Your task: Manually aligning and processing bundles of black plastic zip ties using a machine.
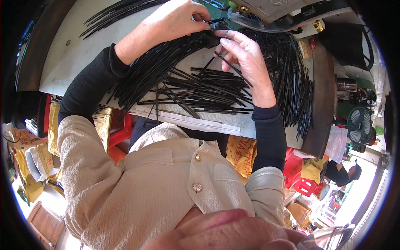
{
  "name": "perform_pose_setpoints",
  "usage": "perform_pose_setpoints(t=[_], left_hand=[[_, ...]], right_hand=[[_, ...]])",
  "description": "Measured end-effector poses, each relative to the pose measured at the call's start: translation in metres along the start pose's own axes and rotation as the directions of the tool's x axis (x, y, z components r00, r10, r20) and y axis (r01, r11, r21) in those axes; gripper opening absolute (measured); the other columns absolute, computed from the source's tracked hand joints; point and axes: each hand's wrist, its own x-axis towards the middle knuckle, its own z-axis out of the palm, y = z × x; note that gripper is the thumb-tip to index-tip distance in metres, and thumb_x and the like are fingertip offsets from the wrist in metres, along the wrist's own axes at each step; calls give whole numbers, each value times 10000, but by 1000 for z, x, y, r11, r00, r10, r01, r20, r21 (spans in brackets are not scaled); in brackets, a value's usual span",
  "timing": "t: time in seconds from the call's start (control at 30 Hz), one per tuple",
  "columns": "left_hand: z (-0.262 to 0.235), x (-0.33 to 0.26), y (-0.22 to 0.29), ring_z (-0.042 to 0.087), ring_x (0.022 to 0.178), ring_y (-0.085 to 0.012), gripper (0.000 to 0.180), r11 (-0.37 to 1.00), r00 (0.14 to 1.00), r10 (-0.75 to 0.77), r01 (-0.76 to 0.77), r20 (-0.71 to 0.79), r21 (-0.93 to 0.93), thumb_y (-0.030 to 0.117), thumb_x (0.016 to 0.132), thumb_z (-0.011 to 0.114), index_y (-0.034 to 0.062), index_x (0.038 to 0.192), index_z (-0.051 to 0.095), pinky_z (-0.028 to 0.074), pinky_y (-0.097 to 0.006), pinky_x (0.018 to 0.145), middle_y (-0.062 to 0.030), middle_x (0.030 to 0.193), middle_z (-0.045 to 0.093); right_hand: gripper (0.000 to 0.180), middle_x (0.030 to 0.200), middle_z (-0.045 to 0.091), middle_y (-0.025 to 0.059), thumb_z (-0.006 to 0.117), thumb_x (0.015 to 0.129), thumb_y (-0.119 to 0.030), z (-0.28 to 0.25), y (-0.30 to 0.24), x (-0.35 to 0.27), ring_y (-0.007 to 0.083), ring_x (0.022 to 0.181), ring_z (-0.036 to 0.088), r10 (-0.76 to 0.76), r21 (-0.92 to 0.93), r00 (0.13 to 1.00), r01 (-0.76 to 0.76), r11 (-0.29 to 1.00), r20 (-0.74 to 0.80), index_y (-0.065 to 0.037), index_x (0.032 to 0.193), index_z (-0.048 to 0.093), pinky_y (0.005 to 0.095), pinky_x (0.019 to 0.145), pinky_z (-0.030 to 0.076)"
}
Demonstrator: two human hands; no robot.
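1. My left hand (175, 18) reaches forward over the pale grey worktop (62, 62), its fingers pinched together on the end of a thin black plastic strip (216, 21) near the far edge.
2. My right hand (246, 62) sits just beside it, a little nearer to me, with thumb and fingers closed lightly around another thin black strip (227, 63) that runs slantwise across my palm.
3. Under and between my hands lies a loose heap of thin black strips (200, 93), crossing each other at many angles on the worktop.
4. A thicker bundle of the same black strips (150, 71) runs beneath my left forearm, slanting from the near left edge up toward my hands.
5. More black strips (298, 93) hang over the right side of the worktop, beyond my right wrist.
6. Another sheaf of black strips (112, 14) fans out at the far left.
7. Both my forearms wear black sleeves under a cream buttoned vest (166, 179).
8. A small green fan (359, 125) stands on the right, well apart from the worktop.
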Motion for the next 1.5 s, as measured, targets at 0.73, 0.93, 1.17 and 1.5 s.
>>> perform_pose_setpoints(t=[0.73,0.93,1.17,1.5], left_hand=[[3,-7,2,652,693,-217,264,995,998,30,-25,-49,94,210,842,650,44,1048,656,529,-294,662,-137,835,677],[-5,-1,4,537,464,-103,302,960,973,-134,175,187,-220,241,864,638,-13,1026,656,439,-220,438,-74,660,621],[-6,2,-7,486,435,-56,359,853,939,-127,268,321,-447,267,881,624,-60,1028,646,370,-192,385,-41,603,576],[-8,-7,17,544,474,-61,296,902,913,-113,260,393,-344,276,891,614,-5,969,661,438,-196,413,-29,641,612]], right_hand=[[323,799,642,121,537,921,-155,5,0,-1,105,506,592,17,-23,1000,-17,1000,-2,64,1158,544,197,461,470],[304,804,643,126,542,915,-148,2,1,1,113,504,594,55,28,998,-55,998,14,54,1143,555,201,452,472],[314,816,649,130,516,930,-179,7,0,0,119,516,594,102,79,994,-105,991,35,29,1164,540,202,480,478],[265,632,549,-3,549,936,-220,11,3,-7,40,472,480,108,-56,992,-105,993,65,9,1051,616,175,427,393]])
